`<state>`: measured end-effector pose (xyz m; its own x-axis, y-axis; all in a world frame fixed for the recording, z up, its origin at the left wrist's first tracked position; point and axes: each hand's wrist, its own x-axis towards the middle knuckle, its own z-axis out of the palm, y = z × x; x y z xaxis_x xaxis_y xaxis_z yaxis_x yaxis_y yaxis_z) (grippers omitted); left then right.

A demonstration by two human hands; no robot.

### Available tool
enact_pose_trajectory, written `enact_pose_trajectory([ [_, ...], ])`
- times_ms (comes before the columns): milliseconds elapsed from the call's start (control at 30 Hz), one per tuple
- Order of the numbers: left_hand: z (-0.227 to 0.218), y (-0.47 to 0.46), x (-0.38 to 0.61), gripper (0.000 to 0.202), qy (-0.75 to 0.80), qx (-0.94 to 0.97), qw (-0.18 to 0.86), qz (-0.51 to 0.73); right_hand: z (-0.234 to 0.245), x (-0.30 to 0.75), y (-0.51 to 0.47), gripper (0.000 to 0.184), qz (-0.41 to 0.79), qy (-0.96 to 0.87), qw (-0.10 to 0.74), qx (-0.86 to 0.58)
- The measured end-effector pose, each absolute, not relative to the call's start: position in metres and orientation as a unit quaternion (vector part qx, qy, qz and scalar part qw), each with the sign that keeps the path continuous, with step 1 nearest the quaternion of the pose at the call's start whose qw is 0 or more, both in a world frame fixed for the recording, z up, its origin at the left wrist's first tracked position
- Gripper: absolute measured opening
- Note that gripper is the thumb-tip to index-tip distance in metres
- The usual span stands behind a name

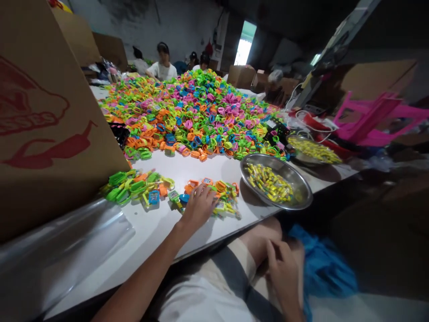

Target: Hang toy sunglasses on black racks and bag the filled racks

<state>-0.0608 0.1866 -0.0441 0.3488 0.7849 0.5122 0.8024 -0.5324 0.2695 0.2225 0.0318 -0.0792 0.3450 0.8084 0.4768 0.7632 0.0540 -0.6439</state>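
My left hand (198, 202) lies palm down with its fingers spread on a small pile of bagged toy watches (223, 197). These are orange, green and blue, with yellow pieces among them. Left of it lies a second small pile of similar watches (134, 185), mostly green and yellow. My right hand (283, 266) hangs over my lap below the table edge, slightly blurred. Its fingers are loosely bent and apart, and nothing shows in them. A steel bowl (301, 190) of small yellow-wrapped pieces (270, 183) stands at the table's front edge, right of my left hand.
A large heap of loose toy watches (201, 116) covers the table's far part. A cardboard box (60, 134) and clear plastic sheeting (90, 241) are on the left. Another bowl (315, 152) and a pink stool (375, 116) are at right. Several people (164, 67) sit behind the heap.
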Motion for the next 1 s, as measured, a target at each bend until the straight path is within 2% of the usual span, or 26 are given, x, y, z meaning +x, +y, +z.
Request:
enact_pose_trajectory([
  [67, -0.039, 0.197, -0.065, 0.014, -0.462, -0.835, 0.002, -0.299, -0.09, 0.225, 0.026, 0.054, 0.038, -0.547, 0.459, -0.699],
  [233, -0.024, 0.184, -0.089, 0.017, -0.407, -0.859, -0.006, -0.312, -0.109, 0.231, 0.007, 0.066, 0.057, -0.466, 0.491, -0.734],
  [333, -0.022, 0.157, -0.104, 0.019, -0.368, -0.87, -0.033, -0.325, -0.114, 0.234, -0.01, 0.063, 0.1, -0.39, 0.497, -0.768],
  [533, -0.042, 0.12, -0.117, 0.02, -0.367, -0.881, -0.072, -0.289, -0.122, 0.245, -0.043, 0.044, 0.14, -0.282, 0.506, -0.803],
  [767, -0.061, 0.118, -0.105, 0.019, -0.396, -0.86, 0.002, -0.322, -0.117, 0.263, -0.055, 0.046, 0.172, -0.24, 0.513, -0.806],
  [1000, -0.069, 0.12, -0.093, 0.021, -0.408, -0.85, 0.028, -0.334, -0.1, 0.252, -0.054, 0.051, 0.172, -0.244, 0.53, -0.794],
])
